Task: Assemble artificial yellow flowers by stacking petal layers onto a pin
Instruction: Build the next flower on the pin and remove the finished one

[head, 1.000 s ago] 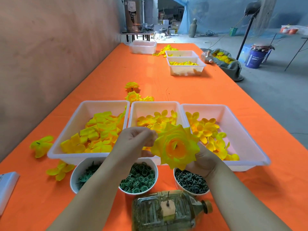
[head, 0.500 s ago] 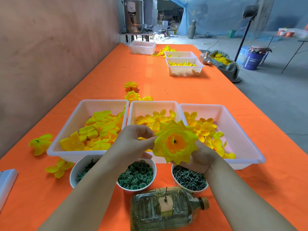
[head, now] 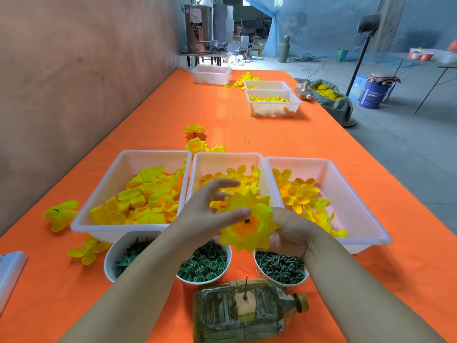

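Here, in the head view, a yellow flower (head: 248, 224) sits in the air above the bowls, in front of the middle tray (head: 227, 157), its orange centre facing up with a dark tip (head: 246, 221) showing in it. The right hand (head: 290, 235) cups it from below and behind, its grip clamped on the flower, though the fingers are hidden by the petals. The left hand (head: 204, 215) is spread apart: the thumb lies straight across the petals with its end just beside the dark tip, and the other fingers reach loosely over the far edge without closing. On the orange bench (head: 272, 134), the left tray (head: 128, 154) holds large yellow petals, the middle tray smaller ones, and the right tray (head: 358, 194) rounded ones. Nearer are three bowls: the left bowl (head: 110, 256) with green leafy pieces, the middle bowl (head: 223, 268) with green rings and the right bowl (head: 262, 274) with dark pins. A bottle (head: 222, 315) lies on its side nearest the camera, a pale block (head: 244, 304) on it carrying an upright needle (head: 246, 284). Finished blooms (head: 195, 131) lie beyond the trays.
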